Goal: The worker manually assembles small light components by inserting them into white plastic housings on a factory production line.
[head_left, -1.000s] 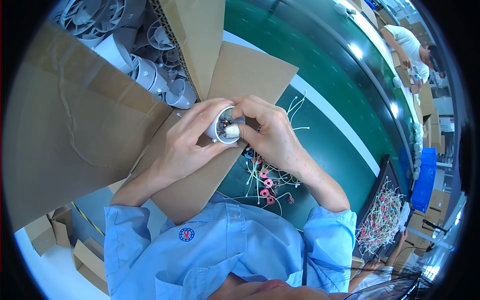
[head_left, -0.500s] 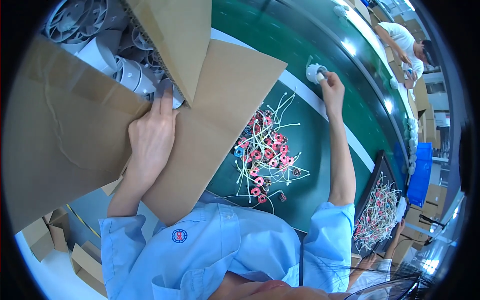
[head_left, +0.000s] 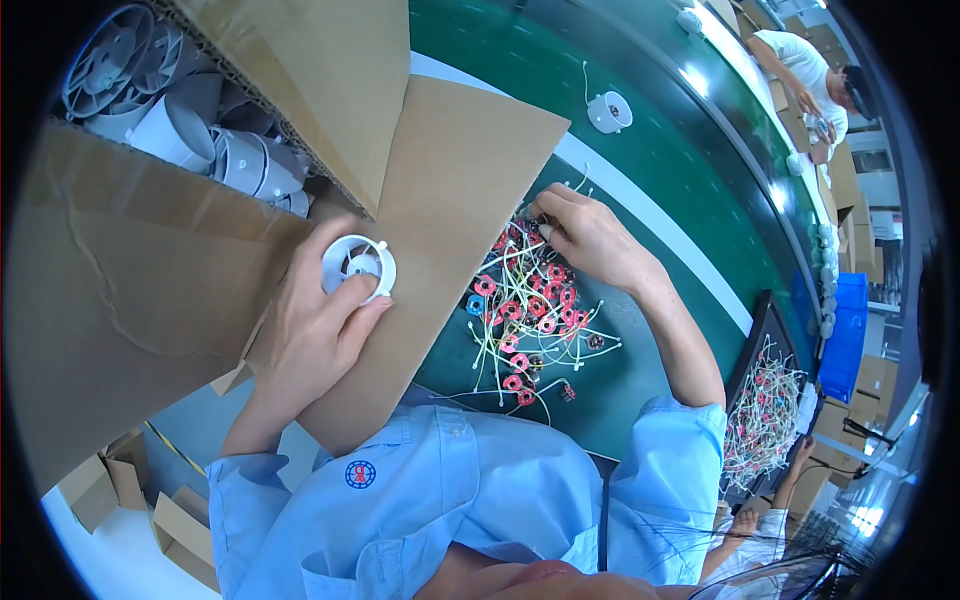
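Tangle risk imo: my right hand pinches 1 coil from the pile, neighbours could drag along; left hand clamps 1 fan housing.

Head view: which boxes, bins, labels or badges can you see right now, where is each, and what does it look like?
Cardboard box: far left, brown, flaps open, full of white round plastic housings.
Small cartons: lower left on the floor, brown.
Blue bin: right edge, rectangular.
Black tray: lower right, holding wired red parts.
Badge: on the blue shirt, round, red and blue.
No screens or signs visible.
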